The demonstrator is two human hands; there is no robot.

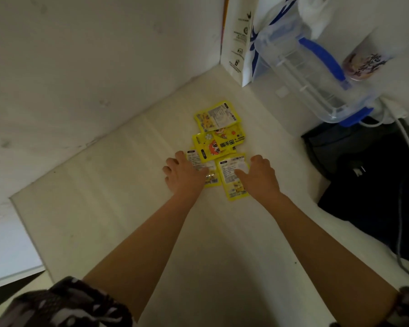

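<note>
The yellow packets (pixel 219 138) are bunched on the counter (pixel 128 208), down-left of the clear jug (pixel 316 74). Left hand (pixel 184 172) hides half of one, and the right hand (pixel 261 177) has its thumb on another. Both sets of fingers curl out of sight, so can't tell if either actually grips.

We see the yellow packets (pixel 219 140) as glossy plastic film with a faint sheen on their printed faces. The bench (pixel 118 185) looks smooth, matt and white. The jug (pixel 300 74) is clear, slick plastic with a blue plastic handle (pixel 324 57). The white bag (pixel 236 43) looks like matt paper, the black bag (pixel 368 175) like dull cloth.
</note>
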